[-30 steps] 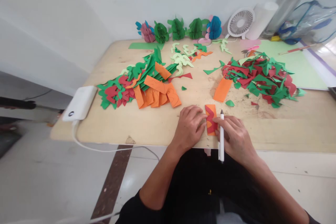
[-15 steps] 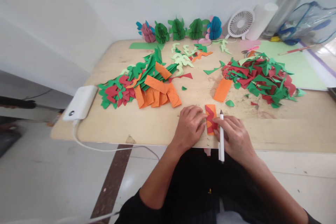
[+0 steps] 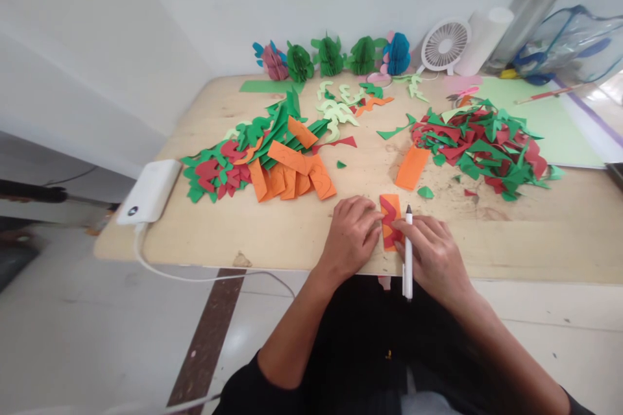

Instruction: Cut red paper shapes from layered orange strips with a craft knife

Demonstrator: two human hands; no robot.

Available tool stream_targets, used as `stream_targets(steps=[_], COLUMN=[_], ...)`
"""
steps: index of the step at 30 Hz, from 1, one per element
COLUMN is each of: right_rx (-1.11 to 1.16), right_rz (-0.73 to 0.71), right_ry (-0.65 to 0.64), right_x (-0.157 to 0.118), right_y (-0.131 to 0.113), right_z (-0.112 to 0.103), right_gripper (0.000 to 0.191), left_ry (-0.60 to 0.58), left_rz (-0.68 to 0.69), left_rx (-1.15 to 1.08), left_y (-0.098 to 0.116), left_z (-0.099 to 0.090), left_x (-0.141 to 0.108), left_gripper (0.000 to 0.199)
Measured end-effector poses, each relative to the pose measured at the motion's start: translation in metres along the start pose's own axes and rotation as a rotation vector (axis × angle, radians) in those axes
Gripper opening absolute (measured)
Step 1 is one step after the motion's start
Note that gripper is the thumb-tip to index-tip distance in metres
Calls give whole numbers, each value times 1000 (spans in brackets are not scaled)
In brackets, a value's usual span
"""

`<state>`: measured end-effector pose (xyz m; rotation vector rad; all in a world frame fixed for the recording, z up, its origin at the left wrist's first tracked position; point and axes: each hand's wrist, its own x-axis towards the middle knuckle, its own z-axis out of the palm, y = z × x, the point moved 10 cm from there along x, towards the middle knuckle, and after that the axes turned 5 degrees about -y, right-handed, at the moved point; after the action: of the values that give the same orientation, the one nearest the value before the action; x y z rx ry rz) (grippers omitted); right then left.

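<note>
Along the bench's (image 3: 282,233) back edge stand five paper figures (image 3: 329,55); near its front, left hand (image 3: 353,230), loosely curved, touches one card (image 3: 388,231); right hand (image 3: 431,248) holds one pen (image 3: 409,272).

Craft workspace, indoors: table (image 3: 282,233) against wall (image 3: 156,0); paper scraps (image 3: 487,142) heaped on table, paper figures (image 3: 328,57) along its back, pen (image 3: 408,256) at its front edge, floor (image 3: 107,324) below.

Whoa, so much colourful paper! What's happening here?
A person's left hand steadies a wavy red cutout lying over an orange strip. Their right hand is on it too, holding a white pen. More orange pieces lie to the left, and a pile of red and green scraps sits to the right.
</note>
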<state>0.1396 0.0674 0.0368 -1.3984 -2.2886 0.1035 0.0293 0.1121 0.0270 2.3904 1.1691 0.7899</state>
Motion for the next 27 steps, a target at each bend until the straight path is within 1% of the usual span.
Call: stream_targets(steps=[3, 8, 15, 21, 27], right_rx=[-6, -1, -16, 1, 14], right_rz=[0, 0, -19, -15, -9], right_ry=[0, 7, 11, 15, 8], right_x=[0, 0, 0, 1, 1], right_y=[-1, -1, -3, -4, -3], right_z=[0, -1, -1, -2, -2], right_gripper=[31, 32, 27, 32, 30], left_ry=[-7, -29, -10, -67, -92], left_rz=[-2, -21, 37, 64, 54], left_rx=[10, 17, 43, 72, 84], left_y=[0, 0, 7, 11, 10], left_z=[0, 2, 0, 7, 11], left_x=[0, 0, 0, 1, 1], left_gripper=[18, 19, 22, 22, 20])
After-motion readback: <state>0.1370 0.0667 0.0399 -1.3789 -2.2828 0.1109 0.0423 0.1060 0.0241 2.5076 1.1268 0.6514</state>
